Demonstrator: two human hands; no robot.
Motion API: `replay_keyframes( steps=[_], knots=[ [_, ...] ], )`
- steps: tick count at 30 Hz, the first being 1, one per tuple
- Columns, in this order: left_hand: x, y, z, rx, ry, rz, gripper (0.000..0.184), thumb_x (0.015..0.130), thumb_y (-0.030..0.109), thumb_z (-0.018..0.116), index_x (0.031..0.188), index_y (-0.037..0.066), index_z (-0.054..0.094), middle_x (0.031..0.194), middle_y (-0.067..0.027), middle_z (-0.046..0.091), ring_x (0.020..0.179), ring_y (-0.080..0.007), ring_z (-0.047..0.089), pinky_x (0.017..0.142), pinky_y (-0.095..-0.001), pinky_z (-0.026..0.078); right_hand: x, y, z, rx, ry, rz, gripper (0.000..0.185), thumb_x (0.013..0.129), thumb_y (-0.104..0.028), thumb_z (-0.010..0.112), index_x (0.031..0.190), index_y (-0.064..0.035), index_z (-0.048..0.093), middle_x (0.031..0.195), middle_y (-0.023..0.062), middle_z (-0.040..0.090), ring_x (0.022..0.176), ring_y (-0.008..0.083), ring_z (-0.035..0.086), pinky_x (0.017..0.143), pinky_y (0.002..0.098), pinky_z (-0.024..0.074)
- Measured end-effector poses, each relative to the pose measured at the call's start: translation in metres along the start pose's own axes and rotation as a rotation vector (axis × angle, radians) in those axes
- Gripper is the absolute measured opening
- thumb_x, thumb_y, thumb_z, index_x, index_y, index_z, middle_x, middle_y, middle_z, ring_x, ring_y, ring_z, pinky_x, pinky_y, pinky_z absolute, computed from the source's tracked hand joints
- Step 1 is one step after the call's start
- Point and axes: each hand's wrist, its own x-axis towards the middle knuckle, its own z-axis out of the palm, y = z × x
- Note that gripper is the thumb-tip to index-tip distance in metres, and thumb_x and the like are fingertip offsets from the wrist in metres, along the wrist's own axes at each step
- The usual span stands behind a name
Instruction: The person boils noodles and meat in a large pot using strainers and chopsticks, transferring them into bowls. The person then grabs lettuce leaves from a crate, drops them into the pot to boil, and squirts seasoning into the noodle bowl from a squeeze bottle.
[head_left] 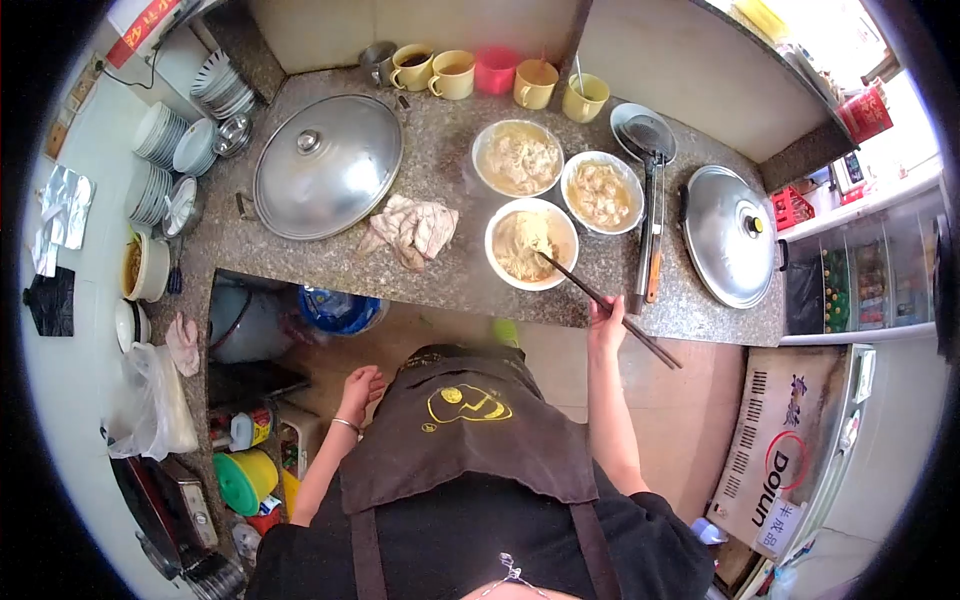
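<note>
My right hand (606,322) is closed around a pair of long dark chopsticks (640,335) at the counter's front edge. Their tips are in the noodles of the nearest white bowl (531,244). Behind it stand two more filled bowls, one at the back left (518,157) and one to the right (602,193), with food in pale broth. My left hand (362,388) hangs beside the apron, fingers curled, holding nothing that I can see. A crumpled cloth (412,230) lies on the counter left of the bowls.
Large metal lids sit left (328,167) and right (731,236) on the speckled counter (440,285). Yellow mugs (453,75) and a pink cup (495,70) line the back. A long-handled strainer (650,135) lies right of the bowls. Stacked plates (160,137) stand far left.
</note>
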Motion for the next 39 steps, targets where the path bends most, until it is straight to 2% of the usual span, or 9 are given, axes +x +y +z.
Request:
replay_keyframes(
  steps=[1,8,16,23,30,33,34,36,39],
  knots=[
    [-0.001,0.001,0.0,-0.011,0.003,-0.021,0.028,0.088,0.029,0.057,0.109,0.01,0.055,0.099,-0.0039,0.061,0.084,-0.0171,0.06,0.071,-0.0295,0.048,-0.003,0.003,-0.001,0.05,0.09,0.038,0.029,0.089,-0.031,0.057,0.086,-0.003,0.057,0.084,0.0074,0.061,0.074,0.0184,0.061,0.064,0.0278,0.0546],
    [0.001,0.016,-0.004,-0.029,0.01,-0.028,0.03,0.087,0.03,0.057,0.109,0.009,0.055,0.1,-0.0047,0.061,0.086,-0.0171,0.061,0.071,-0.0297,0.048,-0.02,-0.017,0.015,0.181,0.1,0.118,0.027,0.088,-0.029,0.059,0.084,-0.0025,0.058,0.082,0.0064,0.06,0.071,0.0198,0.061,0.062,0.026,0.0545],
    [0.025,-0.002,-0.007,-0.07,-0.043,-0.013,0.031,0.087,0.031,0.058,0.108,0.009,0.055,0.098,-0.0037,0.061,0.084,-0.0163,0.061,0.07,-0.0292,0.048,-0.059,-0.1,0.092,0.161,-0.071,-0.057,0.029,0.092,-0.031,0.053,0.083,-0.0034,0.058,0.077,0.0065,0.062,0.067,0.0153,0.062,0.059,0.0216,0.0543],
    [0.025,-0.008,-0.003,-0.098,-0.047,-0.002,0.027,0.087,0.029,0.059,0.105,0.01,0.056,0.095,-0.0021,0.062,0.079,-0.0143,0.061,0.066,-0.0271,0.048,-0.055,-0.099,0.089,0.112,-0.076,-0.124,0.029,0.092,-0.03,0.052,0.083,-0.0034,0.058,0.077,0.0064,0.063,0.068,0.0157,0.062,0.058,0.0244,0.0541],
    [0.031,-0.014,-0.007,-0.135,-0.043,-0.003,0.023,0.087,0.027,0.059,0.103,0.011,0.057,0.091,-0.0015,0.063,0.078,-0.0135,0.061,0.064,-0.0259,0.048,-0.039,-0.069,0.098,-0.16,0.003,-0.17,0.031,0.092,-0.03,0.052,0.083,-0.0008,0.057,0.079,0.0097,0.061,0.069,0.0199,0.063,0.061,0.027,0.056],
    [0.028,-0.008,-0.003,-0.101,-0.033,-0.012,0.023,0.087,0.027,0.058,0.104,0.011,0.057,0.093,-0.0023,0.062,0.077,-0.0136,0.061,0.064,-0.0258,0.048,-0.033,-0.074,0.116,-0.509,-0.115,-0.372,0.035,0.093,-0.032,0.051,0.083,0.0017,0.058,0.078,0.0081,0.06,0.067,0.0178,0.062,0.061,0.0275,0.0538],
    [0.027,-0.006,-0.002,-0.093,-0.025,-0.014,0.023,0.088,0.027,0.058,0.104,0.01,0.057,0.093,-0.0026,0.062,0.077,-0.0138,0.061,0.064,-0.0258,0.048,-0.032,-0.08,0.119,-0.509,-0.114,-0.374,0.035,0.093,-0.032,0.051,0.083,0.0017,0.058,0.078,0.0081,0.06,0.067,0.0178,0.062,0.061,0.0275,0.0538],
    [0.027,-0.004,-0.001,-0.084,-0.019,-0.015,0.023,0.088,0.027,0.057,0.104,0.01,0.057,0.093,-0.0029,0.062,0.077,-0.014,0.061,0.064,-0.0258,0.048,-0.027,-0.093,0.121,-0.752,-0.213,-0.566,0.037,0.093,-0.032,0.051,0.082,0.0019,0.059,0.075,0.0077,0.059,0.064,0.0157,0.061,0.06,0.026,0.0522],
    [0.03,-0.005,-0.004,-0.086,-0.05,-0.013,0.024,0.088,0.027,0.056,0.105,0.01,0.056,0.094,-0.0036,0.061,0.078,-0.0143,0.061,0.063,-0.0261,0.048,-0.021,-0.096,0.119,-0.91,-0.26,-0.649,0.039,0.094,-0.032,0.05,0.078,0.0018,0.06,0.074,0.0073,0.06,0.062,0.0141,0.061,0.058,0.0244,0.0503]
  ],
)
